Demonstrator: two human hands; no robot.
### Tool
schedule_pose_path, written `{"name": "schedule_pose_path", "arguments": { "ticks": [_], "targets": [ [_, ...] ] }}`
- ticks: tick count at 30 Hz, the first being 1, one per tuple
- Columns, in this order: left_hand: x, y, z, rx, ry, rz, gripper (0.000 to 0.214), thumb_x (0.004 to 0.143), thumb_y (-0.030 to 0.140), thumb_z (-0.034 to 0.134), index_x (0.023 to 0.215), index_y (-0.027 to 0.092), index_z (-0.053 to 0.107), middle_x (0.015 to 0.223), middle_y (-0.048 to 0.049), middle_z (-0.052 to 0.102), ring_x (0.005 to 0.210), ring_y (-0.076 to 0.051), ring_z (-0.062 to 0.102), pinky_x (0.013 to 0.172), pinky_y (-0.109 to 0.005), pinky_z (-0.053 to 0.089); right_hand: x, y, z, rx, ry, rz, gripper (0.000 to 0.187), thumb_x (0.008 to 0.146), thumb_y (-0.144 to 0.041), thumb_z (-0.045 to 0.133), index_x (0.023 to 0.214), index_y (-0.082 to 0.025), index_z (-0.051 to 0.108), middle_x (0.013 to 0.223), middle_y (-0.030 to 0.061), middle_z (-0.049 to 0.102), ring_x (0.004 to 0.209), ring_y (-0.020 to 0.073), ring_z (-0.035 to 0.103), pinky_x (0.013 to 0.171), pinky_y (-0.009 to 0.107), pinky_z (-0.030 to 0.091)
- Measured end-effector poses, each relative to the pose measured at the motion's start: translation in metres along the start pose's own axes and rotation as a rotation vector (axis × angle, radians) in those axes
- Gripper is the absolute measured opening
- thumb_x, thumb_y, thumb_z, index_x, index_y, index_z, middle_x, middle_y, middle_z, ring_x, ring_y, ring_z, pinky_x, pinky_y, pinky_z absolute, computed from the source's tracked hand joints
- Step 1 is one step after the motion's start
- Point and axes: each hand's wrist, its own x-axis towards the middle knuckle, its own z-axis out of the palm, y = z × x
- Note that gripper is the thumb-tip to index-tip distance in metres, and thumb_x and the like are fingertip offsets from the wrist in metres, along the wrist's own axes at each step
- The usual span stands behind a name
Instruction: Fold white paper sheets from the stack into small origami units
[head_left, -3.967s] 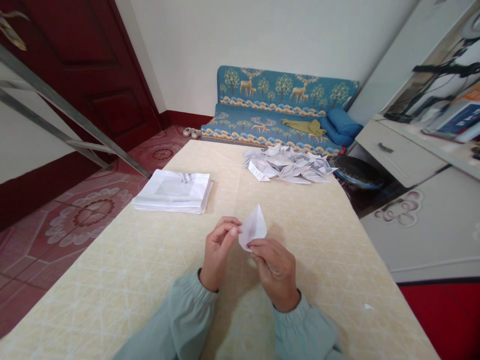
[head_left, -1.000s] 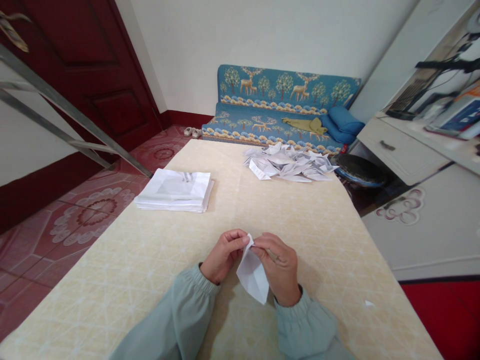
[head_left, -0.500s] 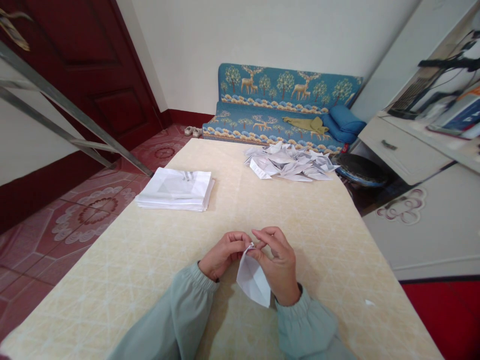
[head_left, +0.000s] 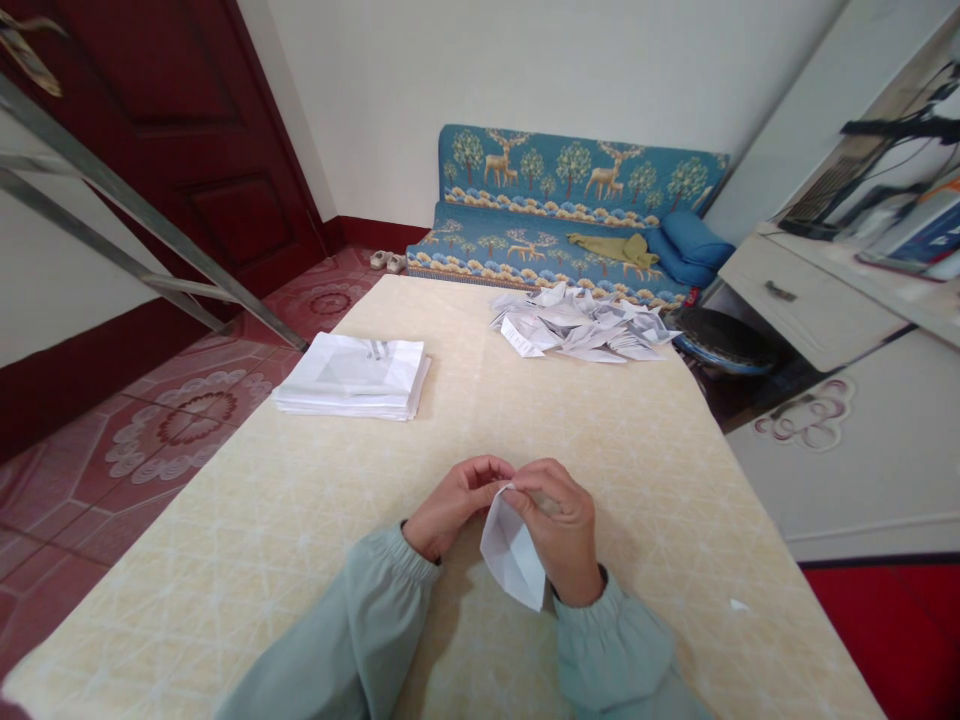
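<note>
A folded sheet of white paper point(head_left: 514, 556) hangs from my fingertips above the near part of the table, its wide end pointing toward me. My left hand point(head_left: 463, 500) pinches the paper's top corner with thumb and forefinger. On the other side, my right hand point(head_left: 559, 515) is closed on the same corner, its thumb and fingertips meeting those of the left. The very tip of the paper is hidden between the fingers.
A stack of white paper sheets point(head_left: 352, 375) lies at the table's left. Toward the far right edge is a heap of folded paper pieces point(head_left: 581, 322). A tiny paper scrap point(head_left: 739, 605) lies at right on the patterned tablecloth point(head_left: 225, 590). A patterned sofa point(head_left: 525, 235) stands behind.
The right fingers, raised and apart before, have come down and closed on the paper's top corner. The paper has shifted slightly right.
</note>
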Motion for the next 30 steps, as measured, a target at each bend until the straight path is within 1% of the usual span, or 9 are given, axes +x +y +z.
{"name": "schedule_pose_path", "arguments": {
  "ticks": [4, 6, 10, 13, 19, 22, 26, 28, 30],
  "targets": [
    [0.001, -0.001, -0.001, 0.035, 0.062, 0.069, 0.027, 0.072, 0.035, 0.071, 0.087, 0.014, 0.063, 0.077, -0.0024, 0.062, 0.066, -0.010, 0.053, 0.061, -0.020, 0.039, 0.000, 0.005, -0.003, -0.015, 0.011, 0.216, 0.006, 0.076, -0.023, 0.066, 0.073, -0.019, 0.069, 0.066, 0.0017, 0.067, 0.061, 0.0148, 0.061, 0.059, 0.026, 0.049],
    [0.001, 0.000, 0.000, 0.071, 0.090, 0.110, 0.026, 0.077, 0.038, 0.066, 0.087, 0.014, 0.065, 0.075, -0.0021, 0.061, 0.063, -0.009, 0.052, 0.059, -0.020, 0.038, -0.001, 0.008, -0.004, -0.027, 0.000, 0.264, 0.008, 0.076, -0.025, 0.065, 0.074, -0.018, 0.070, 0.067, 0.0022, 0.069, 0.060, 0.0150, 0.062, 0.057, 0.025, 0.049],
    [0.000, 0.003, 0.001, 0.170, 0.075, 0.154, 0.028, 0.069, 0.034, 0.074, 0.085, 0.012, 0.067, 0.073, -0.0037, 0.064, 0.065, -0.011, 0.055, 0.061, -0.022, 0.040, -0.001, 0.009, -0.003, -0.086, -0.024, 0.208, 0.010, 0.076, -0.024, 0.063, 0.074, -0.019, 0.071, 0.068, 0.0026, 0.071, 0.059, 0.0154, 0.063, 0.056, 0.025, 0.049],
    [0.001, 0.003, 0.000, 0.204, 0.123, 0.162, 0.026, 0.064, 0.030, 0.077, 0.079, 0.012, 0.068, 0.071, -0.0043, 0.065, 0.064, -0.012, 0.056, 0.060, -0.023, 0.040, -0.002, 0.009, -0.003, -0.106, -0.033, 0.181, 0.012, 0.078, -0.024, 0.061, 0.077, -0.019, 0.072, 0.071, 0.0032, 0.071, 0.062, 0.0159, 0.064, 0.056, 0.025, 0.049],
    [0.003, -0.001, -0.006, 0.349, 0.207, 0.208, 0.020, 0.064, 0.028, 0.076, 0.071, 0.011, 0.068, 0.058, -0.0012, 0.061, 0.052, -0.009, 0.050, 0.050, -0.020, 0.034, -0.003, 0.008, -0.002, -0.141, -0.086, 0.173, 0.013, 0.078, -0.024, 0.060, 0.075, -0.019, 0.071, 0.064, 0.0019, 0.068, 0.056, 0.0141, 0.060, 0.052, 0.023, 0.045],
    [0.002, -0.002, -0.006, 0.402, 0.226, 0.232, 0.017, 0.066, 0.027, 0.074, 0.070, 0.012, 0.067, 0.054, 0.0003, 0.057, 0.048, -0.008, 0.046, 0.047, -0.020, 0.031, -0.003, 0.009, -0.002, -0.097, -0.118, 0.236, 0.012, 0.076, -0.024, 0.060, 0.071, -0.018, 0.069, 0.059, 0.0012, 0.066, 0.051, 0.0125, 0.056, 0.047, 0.021, 0.041],
    [0.000, 0.004, -0.005, 0.410, 0.147, 0.273, 0.016, 0.076, 0.028, 0.065, 0.081, 0.014, 0.069, 0.069, -0.0041, 0.064, 0.062, -0.013, 0.055, 0.058, -0.023, 0.041, 0.000, 0.014, -0.005, -0.018, -0.057, 0.370, 0.012, 0.074, -0.027, 0.062, 0.076, -0.016, 0.066, 0.054, -0.0011, 0.060, 0.045, 0.0101, 0.050, 0.042, 0.020, 0.036],
    [-0.002, 0.010, -0.005, 0.460, 0.057, 0.341, 0.016, 0.081, 0.026, 0.059, 0.085, 0.015, 0.071, 0.088, -0.0083, 0.065, 0.082, -0.019, 0.060, 0.074, -0.028, 0.044, 0.002, 0.018, -0.009, -0.027, -0.009, 0.401, 0.014, 0.073, -0.027, 0.063, 0.081, -0.016, 0.064, 0.050, -0.0040, 0.055, 0.044, 0.0093, 0.046, 0.042, 0.020, 0.034],
    [-0.005, 0.017, -0.006, 0.527, -0.069, 0.399, 0.017, 0.082, 0.023, 0.056, 0.087, 0.017, 0.071, 0.109, -0.0111, 0.061, 0.103, -0.023, 0.056, 0.087, -0.033, 0.042, 0.004, 0.023, -0.014, -0.056, 0.021, 0.423, 0.016, 0.072, -0.026, 0.063, 0.085, -0.016, 0.062, 0.047, -0.0065, 0.050, 0.043, 0.0090, 0.044, 0.043, 0.020, 0.034]
  ]
}}
